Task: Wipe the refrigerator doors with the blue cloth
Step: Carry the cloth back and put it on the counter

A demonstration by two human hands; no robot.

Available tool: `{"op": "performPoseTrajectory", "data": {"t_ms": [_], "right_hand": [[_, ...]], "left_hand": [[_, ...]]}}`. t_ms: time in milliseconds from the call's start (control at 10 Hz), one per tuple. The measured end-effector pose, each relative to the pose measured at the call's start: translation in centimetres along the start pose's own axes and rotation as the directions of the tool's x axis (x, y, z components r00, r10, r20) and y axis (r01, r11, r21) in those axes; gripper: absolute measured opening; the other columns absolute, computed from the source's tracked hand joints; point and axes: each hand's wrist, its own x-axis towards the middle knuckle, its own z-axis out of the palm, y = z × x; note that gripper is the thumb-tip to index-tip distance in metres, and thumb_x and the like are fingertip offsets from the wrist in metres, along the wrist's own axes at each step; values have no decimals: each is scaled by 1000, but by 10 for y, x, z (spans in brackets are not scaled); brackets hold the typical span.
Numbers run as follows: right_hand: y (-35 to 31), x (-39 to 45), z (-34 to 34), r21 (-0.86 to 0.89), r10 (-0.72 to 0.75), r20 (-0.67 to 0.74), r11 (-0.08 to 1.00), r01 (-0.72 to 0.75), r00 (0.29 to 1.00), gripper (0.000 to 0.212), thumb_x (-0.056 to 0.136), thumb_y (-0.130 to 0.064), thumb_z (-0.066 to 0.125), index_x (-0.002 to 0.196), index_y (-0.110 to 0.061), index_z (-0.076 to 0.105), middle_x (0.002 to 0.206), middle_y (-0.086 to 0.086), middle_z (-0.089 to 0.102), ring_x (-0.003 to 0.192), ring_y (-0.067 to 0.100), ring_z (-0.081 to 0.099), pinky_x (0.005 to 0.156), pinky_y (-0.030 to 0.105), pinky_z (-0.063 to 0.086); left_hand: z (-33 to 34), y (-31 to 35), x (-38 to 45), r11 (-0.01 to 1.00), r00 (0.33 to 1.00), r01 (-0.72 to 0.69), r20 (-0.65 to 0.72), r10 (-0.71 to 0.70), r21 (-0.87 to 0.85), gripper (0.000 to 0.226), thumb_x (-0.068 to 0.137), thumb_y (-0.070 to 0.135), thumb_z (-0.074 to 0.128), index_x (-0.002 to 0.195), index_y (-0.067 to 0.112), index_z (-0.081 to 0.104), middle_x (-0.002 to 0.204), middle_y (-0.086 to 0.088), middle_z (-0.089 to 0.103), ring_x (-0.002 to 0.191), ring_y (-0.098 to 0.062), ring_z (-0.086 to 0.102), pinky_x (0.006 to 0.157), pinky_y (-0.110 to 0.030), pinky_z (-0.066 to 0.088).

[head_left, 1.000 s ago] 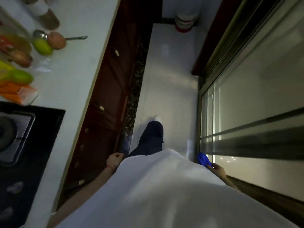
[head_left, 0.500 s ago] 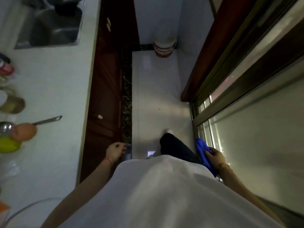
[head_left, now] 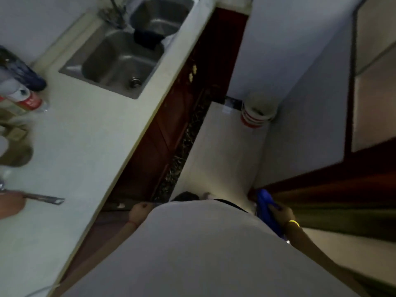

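Landmark: the white countertop (head_left: 85, 146), which runs along the left of the view.
Right hand (head_left: 281, 214): far from the countertop, across the floor; the fingers are closed around the blue cloth (head_left: 266, 209).
Blue cloth: it hangs down from the right hand, near the dark wood frame (head_left: 321, 179) on the side opposite the countertop.
Left hand (head_left: 139, 212): just below the countertop edge, in front of the dark red cabinets (head_left: 171, 125); fingers curled inward, and I cannot tell if they hold anything.
Sink (head_left: 120, 61): steel, set into the far part of the countertop.
Bucket (head_left: 256, 113): white with red stripes, on the floor beyond the far end of the countertop, at the wall.
Picture quality: blurred and dim.
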Motion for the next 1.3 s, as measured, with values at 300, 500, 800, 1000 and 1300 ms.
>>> {"op": "performPoseTrajectory", "data": {"t_ms": [300,500,800,1000,1300], "right_hand": [[-204,87,7,-380,-241,315,854,355,918,38,98,-16,53,132,0,51,126,23,58,109,34,57,89,35,43],[-307,129,42,-547,-180,411,736,400,894,41,97,-15,55,134,2,49,131,24,56,118,38,53,101,42,41],[-537,94,116,-365,-487,692,400,841,533,42,96,-23,58,133,-6,51,134,18,55,119,35,53,95,35,43],[-648,11,211,-85,-518,854,-50,995,47,34,96,-23,57,127,-9,55,124,11,56,111,25,55,95,28,39],[-687,-86,388,266,-74,870,-761,591,-487,40,102,-19,42,142,-19,42,142,8,43,117,29,47,105,43,39]], "left_hand": [[-5,95,-2,906,976,128,-111,-187,-404,31,90,27,59,85,-2,69,85,-20,67,74,-25,61,57,-16,42],[-32,94,27,870,948,201,-134,-288,-450,63,65,44,40,97,4,76,103,-21,73,101,-28,66,82,-34,42],[-96,126,43,877,916,153,-268,-299,-456,65,74,48,35,97,0,73,105,-22,72,97,-25,65,78,-33,43],[-113,153,47,831,807,129,-430,-405,-541,36,94,39,53,86,9,72,84,-7,72,80,-21,63,65,-23,41],[-134,177,67,776,622,105,-568,-539,-622,18,94,22,57,101,13,70,93,-6,73,85,-23,67,77,-31,51]]}}
